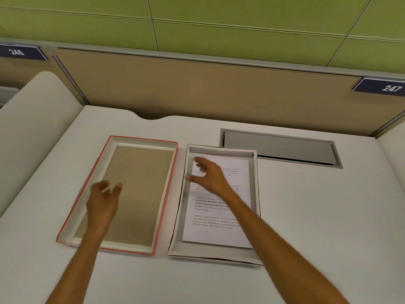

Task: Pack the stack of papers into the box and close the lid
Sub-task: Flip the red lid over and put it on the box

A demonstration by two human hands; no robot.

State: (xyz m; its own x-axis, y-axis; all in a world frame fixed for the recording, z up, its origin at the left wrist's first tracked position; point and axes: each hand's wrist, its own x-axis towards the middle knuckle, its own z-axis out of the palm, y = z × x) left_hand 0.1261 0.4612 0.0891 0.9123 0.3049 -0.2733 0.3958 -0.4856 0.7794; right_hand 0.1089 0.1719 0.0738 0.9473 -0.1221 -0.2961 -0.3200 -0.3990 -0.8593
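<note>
White laminate desk (306, 216) spreads under everything I see, with a tan partition panel (197, 84) standing along its far edge and a grey rectangular cable hatch (280, 150) set into the surface at the far right. On the left lies the red-edged cardboard lid (142, 172), inside up, brown board showing within its pale rim; nothing sits in it. Just beside it on the right, not touching, is the shallow white cardboard box (177, 238), and both run with their long axes away from me, tilted slightly to the right at the far end. Inside the box the stack of white printed papers (217, 216) lies flat, long axis along the box, the lines of text reading towards me, its near edge close to the box's near wall. My right hand (210, 176) hovers over the far half of the papers, fingers spread and loosely curled, gripping nothing. My left hand (103, 200) is above the lid's left side, fingers apart and slightly bent, holding nothing; whether it touches the lid I cannot tell.
</note>
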